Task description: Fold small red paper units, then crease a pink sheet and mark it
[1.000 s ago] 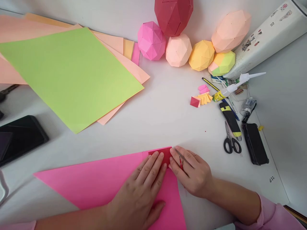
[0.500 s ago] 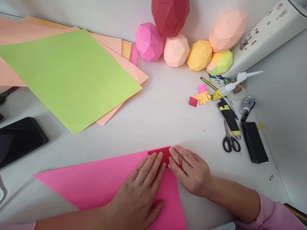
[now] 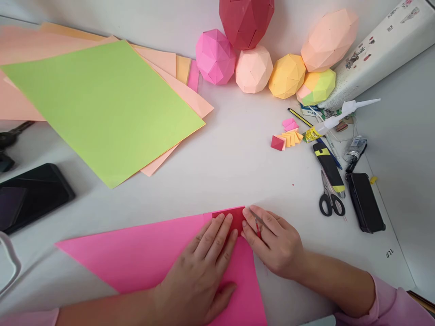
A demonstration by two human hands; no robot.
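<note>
A large pink paper sheet (image 3: 136,256) lies on the white table at the near edge. At its top corner sits a small red paper square (image 3: 234,216). My left hand (image 3: 200,274) lies flat on the pink sheet, fingers stretched out, their tips pressing the red square. My right hand (image 3: 272,242) is closed on a thin pencil or pen (image 3: 257,225), its tip at the red square's right edge.
A lime green sheet (image 3: 102,108) tops a stack of peach and orange papers at the back left. Several paper polyhedra (image 3: 253,68) stand at the back. Small folded pieces (image 3: 287,137), glue (image 3: 326,124), scissors (image 3: 330,197), a black case (image 3: 365,203) lie right; a dark phone (image 3: 30,194) left.
Both hands stay on the pink sheet and red square; only the view has shifted slightly.
</note>
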